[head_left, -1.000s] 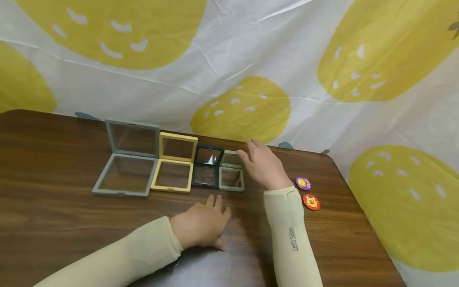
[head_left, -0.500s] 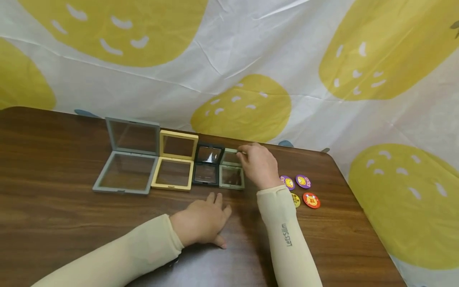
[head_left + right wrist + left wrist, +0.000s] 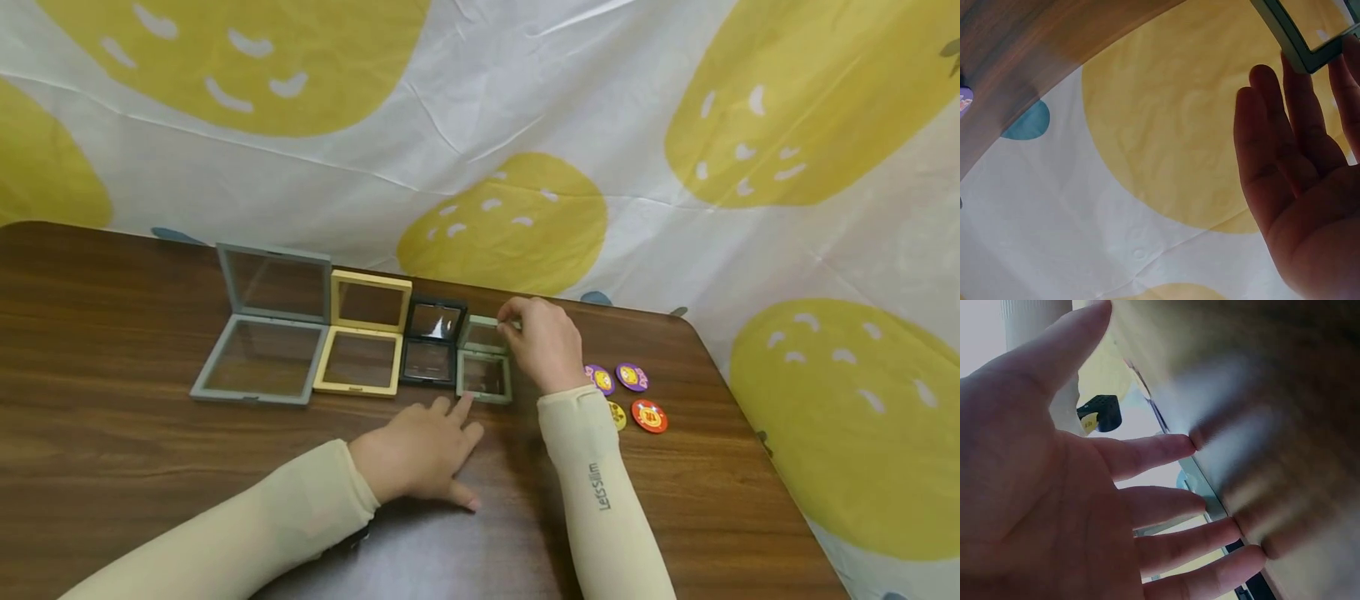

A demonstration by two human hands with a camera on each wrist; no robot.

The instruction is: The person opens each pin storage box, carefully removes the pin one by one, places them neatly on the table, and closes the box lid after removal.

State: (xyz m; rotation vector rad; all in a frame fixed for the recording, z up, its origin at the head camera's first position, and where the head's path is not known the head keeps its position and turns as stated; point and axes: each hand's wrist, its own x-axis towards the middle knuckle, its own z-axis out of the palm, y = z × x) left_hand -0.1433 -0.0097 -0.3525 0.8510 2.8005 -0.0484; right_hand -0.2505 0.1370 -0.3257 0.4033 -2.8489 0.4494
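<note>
A small green clear-windowed display frame stands unfolded on the table, its lid raised at the back. My right hand pinches the upper right corner of that lid between thumb and fingers; the right wrist view shows the green lid corner at the fingertips. Spread and fairly straight, the fingers of my left hand lie on the table in front. One left fingertip appears to touch the green frame's front edge in the head view.
Left of the green frame stand unfolded black, yellow and larger grey frames in a row. Several round chips, among them a red one and a purple one, lie right of my right hand. A patterned curtain hangs behind the table.
My right hand has closed its fingers on the green lid, which now tilts slightly more upright. My left index finger has stretched forward to the green frame's front edge.
</note>
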